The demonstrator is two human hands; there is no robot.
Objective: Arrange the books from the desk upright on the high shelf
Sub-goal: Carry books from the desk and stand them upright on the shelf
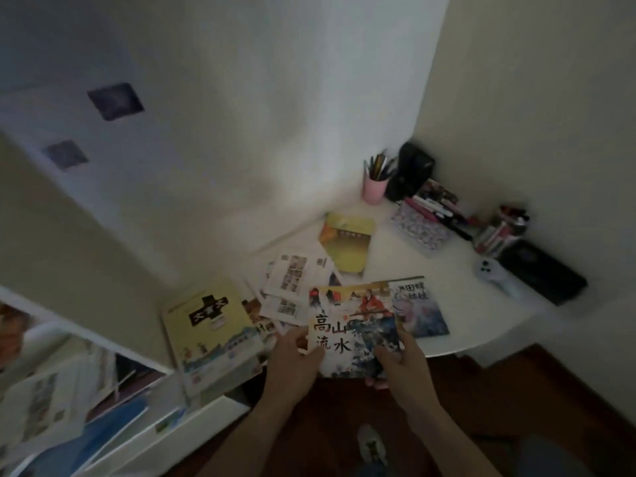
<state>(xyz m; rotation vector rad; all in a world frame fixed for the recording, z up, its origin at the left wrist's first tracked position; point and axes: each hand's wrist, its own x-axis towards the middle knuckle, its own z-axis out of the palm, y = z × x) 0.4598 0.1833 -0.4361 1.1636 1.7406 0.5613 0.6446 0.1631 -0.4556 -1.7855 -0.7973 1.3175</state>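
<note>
A picture book with large black characters on its cover [354, 325] is at the near edge of the white desk [461, 287], lifted a little at its front. My left hand [296, 356] grips its left edge, thumb on the cover. My right hand [399, 359] grips its lower right corner, fingers curled under. A large yellow book [210, 332] lies flat to the left. A smaller yellow book [347, 244] lies further back. A blue-white book [418, 306] lies under the held book's right side. The high shelf is out of view.
Loose printed sheets [296, 277] are scattered mid-desk. A pink pencil cup [375, 187], a black object [413, 173], a patterned pen case [421, 228], a white controller [488, 268] and a black box [543, 270] line the back right. A lower white shelf with papers [69, 401] stands left.
</note>
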